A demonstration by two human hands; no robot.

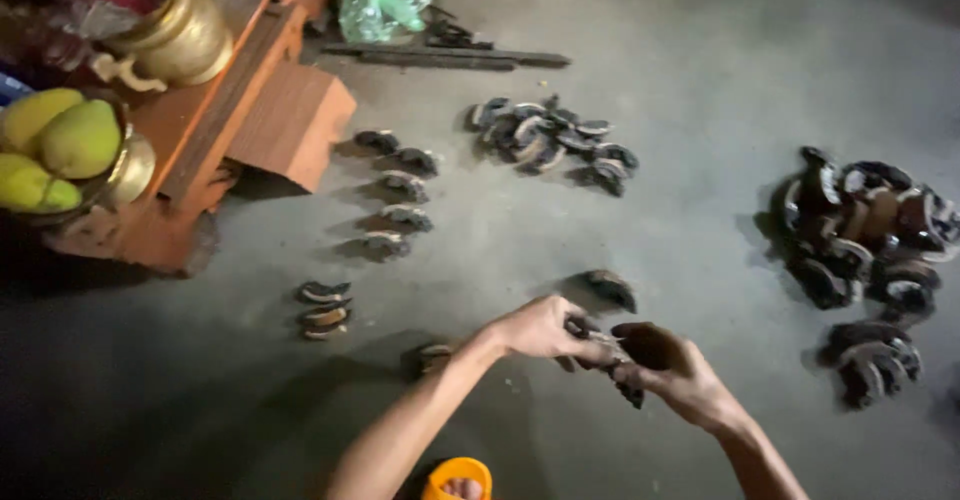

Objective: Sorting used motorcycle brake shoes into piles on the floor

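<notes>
Both hands above grey floor [700, 90], left hand [540, 328] and right hand [680, 368] each grasping one curved dark piece [600, 345], its long axis running left-high to right-low, lower tip toward the viewer, similar pieces in pile [865, 240] at right

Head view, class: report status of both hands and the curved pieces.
Left hand and right hand both grip dark curved pieces. Loose piece just beyond. Piles on floor, nothing between.
</notes>
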